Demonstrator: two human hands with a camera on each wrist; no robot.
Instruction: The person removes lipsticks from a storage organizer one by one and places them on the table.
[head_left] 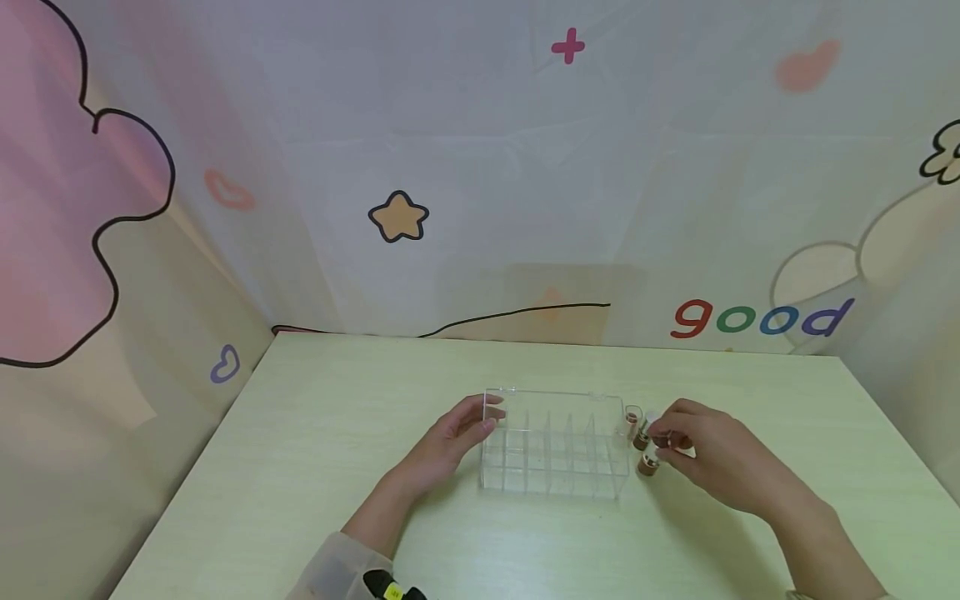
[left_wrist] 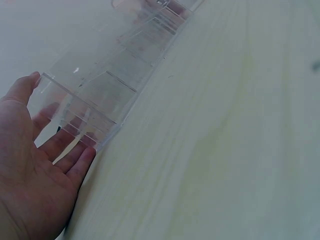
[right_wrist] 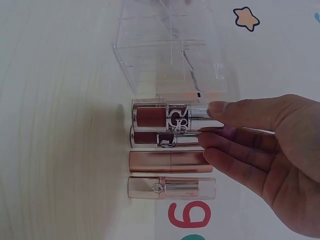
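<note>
A clear plastic organizer (head_left: 551,454) with several upright dividers stands on the table. My left hand (head_left: 453,437) grips its left end, thumb toward the front and fingers along the side wall. Just off the organizer's right end, several lip tubes stand upright in a row. My right hand (head_left: 716,450) pinches the silver cap of the nearest one, a dark red lip gloss tube (right_wrist: 151,117). Behind it in the right wrist view come a slimmer dark red tube (right_wrist: 146,139), a rose-gold lipstick tube (right_wrist: 150,161) and a clear-and-pink tube (right_wrist: 142,187).
The pale wood-grain table (head_left: 315,417) runs back to a printed cloth backdrop (head_left: 480,208) with a star, hearts and the word "good". More cloth hangs along both sides. A dark device with a yellow label (head_left: 393,590) sits at my left sleeve.
</note>
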